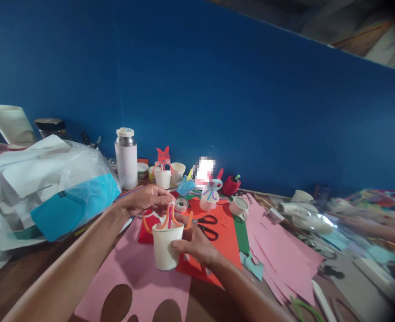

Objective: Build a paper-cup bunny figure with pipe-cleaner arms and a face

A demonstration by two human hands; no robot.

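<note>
My right hand (199, 246) is closed around a white paper cup (166, 252), its thumb on the near side. Out of the cup rise thin orange and pinkish stems (170, 216) that meet at a pale tip. Two more orange stems curve outward over the rim, one on each side. The fingers of my left hand (150, 200) pinch the pale tip where the stems meet. Black-handled scissors (208, 226) lie on red paper (226, 255) just beyond my right hand. A tape roll (181, 205) sits behind the cup.
Pink paper (133, 277) with round cut-outs lies in front. A finished-looking cup with a red animal head (163, 156) stands near a flask (126, 156). A plastic bag of paper (56, 179) fills the left. Pink sheets (278, 250) and another person's arm (378, 230) are at right.
</note>
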